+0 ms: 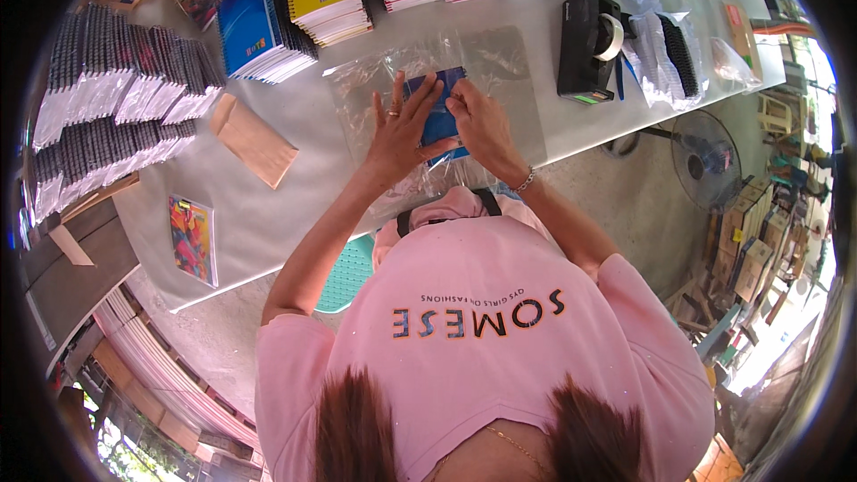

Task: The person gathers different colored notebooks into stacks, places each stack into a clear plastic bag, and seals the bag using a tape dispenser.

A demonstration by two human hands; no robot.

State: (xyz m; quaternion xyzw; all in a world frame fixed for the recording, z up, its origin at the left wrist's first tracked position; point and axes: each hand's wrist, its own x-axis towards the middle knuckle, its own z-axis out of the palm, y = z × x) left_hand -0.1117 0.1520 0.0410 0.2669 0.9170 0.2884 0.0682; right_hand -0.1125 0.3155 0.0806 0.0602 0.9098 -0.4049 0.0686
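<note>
Centre of frame, slightly up: one blue notebook [439, 114] inside one clear plastic sleeve [500, 80] on the grey table [295, 205], long axis running top to bottom. Left hand [402, 129] spread flat, pressing its left half; right hand [478, 120] pinching its upper right edge, equally near. Upper right: one black tape dispenser [585, 45]. Left: one brown envelope [254, 140].

left hand [399, 129] flat on blue notebook [440, 116] | right hand [480, 121] pinching its upper edge | notebook inside clear plastic bag [375, 80] on grey table [295, 205] | brown envelope [253, 139] to the left | black tape dispenser [589, 45] to the right | notebook stacks [295, 0] along far edge
</note>
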